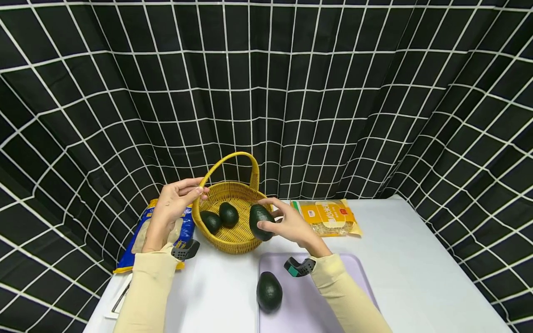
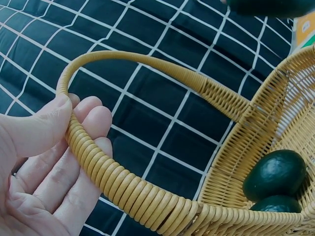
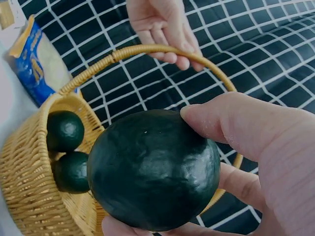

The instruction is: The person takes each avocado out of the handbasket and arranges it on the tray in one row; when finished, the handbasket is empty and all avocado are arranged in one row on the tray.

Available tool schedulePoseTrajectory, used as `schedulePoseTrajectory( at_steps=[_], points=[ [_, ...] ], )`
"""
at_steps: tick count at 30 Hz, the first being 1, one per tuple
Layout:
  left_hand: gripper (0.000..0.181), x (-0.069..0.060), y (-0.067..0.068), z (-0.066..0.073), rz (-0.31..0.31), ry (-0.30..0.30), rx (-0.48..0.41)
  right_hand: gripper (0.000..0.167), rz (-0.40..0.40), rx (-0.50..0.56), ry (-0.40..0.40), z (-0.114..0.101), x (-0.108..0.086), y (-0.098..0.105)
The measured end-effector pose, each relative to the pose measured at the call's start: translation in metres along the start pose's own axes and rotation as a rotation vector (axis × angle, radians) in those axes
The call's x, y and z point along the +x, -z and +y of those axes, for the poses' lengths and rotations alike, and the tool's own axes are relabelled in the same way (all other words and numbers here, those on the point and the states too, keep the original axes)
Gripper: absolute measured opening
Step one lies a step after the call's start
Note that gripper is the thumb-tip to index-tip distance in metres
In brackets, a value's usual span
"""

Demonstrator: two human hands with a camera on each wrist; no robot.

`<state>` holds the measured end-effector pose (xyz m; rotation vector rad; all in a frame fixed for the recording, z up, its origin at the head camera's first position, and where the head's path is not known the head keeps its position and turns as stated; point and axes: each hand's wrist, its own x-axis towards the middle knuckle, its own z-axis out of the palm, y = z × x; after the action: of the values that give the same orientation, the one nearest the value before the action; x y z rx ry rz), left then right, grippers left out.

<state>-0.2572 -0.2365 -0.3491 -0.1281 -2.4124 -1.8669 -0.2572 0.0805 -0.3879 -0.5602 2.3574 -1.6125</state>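
Observation:
A yellow wicker basket point(image 1: 237, 245) with an arched handle stands on the table, and two dark green avocados point(image 1: 228, 214) lie in its left part. My left hand point(image 1: 179, 199) pinches the left side of the handle point(image 2: 98, 167) between thumb and fingers. Over the basket's right rim, my right hand point(image 1: 287, 224) grips another avocado point(image 3: 155, 169), thumb on one side and fingers round the other. One more avocado point(image 1: 269, 292) lies on the left edge of a pale purple tray point(image 1: 354, 268), below my right forearm.
Left of the basket lies a blue bag point(image 1: 139, 247), partly behind my left arm. An orange and clear food packet point(image 1: 329, 217) lies on the right behind the tray. A white item with a dark bar point(image 1: 120, 298) is at the table's left edge. Black gridded curtain surrounds the table.

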Motion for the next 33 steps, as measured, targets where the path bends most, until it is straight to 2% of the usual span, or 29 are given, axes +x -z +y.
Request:
schedulePoseTrajectory(
  at_steps=[12,20,33],
  points=[
    [0.043,-0.001,0.0,-0.002,0.006,0.013,0.01,0.057,0.095,-0.005,-0.044,0.008,-0.035,0.004],
    [0.043,0.001,-0.001,-0.002,0.009,0.024,0.019,0.058,0.102,0.044,-0.052,0.014,-0.052,0.003],
    [0.044,0.001,0.0,-0.002,0.007,0.02,0.033,0.058,0.149,0.018,-0.104,0.031,-0.074,-0.005]
  ],
)
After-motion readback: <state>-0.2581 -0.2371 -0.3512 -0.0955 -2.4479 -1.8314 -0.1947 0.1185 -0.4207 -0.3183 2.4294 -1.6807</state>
